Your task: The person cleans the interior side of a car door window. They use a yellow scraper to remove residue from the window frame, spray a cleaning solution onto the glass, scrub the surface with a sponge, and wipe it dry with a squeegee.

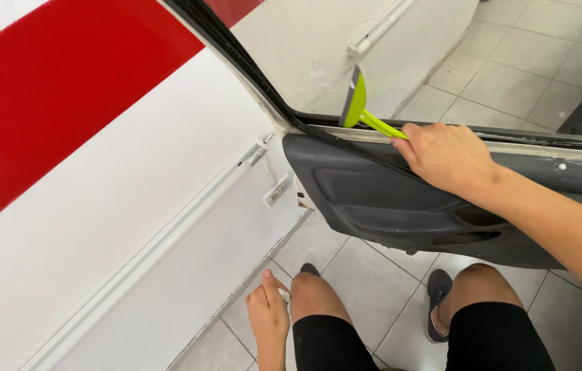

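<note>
Near the top centre of the frame, the right hand (447, 156) is clenched around the thin handle of a lime-green squeegee (358, 104), whose flat blade rests against the car window (304, 48) just above the grey door panel (373, 192). It looks light, with a stiff plastic handle and a softer blade edge, so the handle end seems the best place to hold it. At the bottom centre, the left hand (268, 317) is curled around a small white object (282, 295) beside the knee.
</note>
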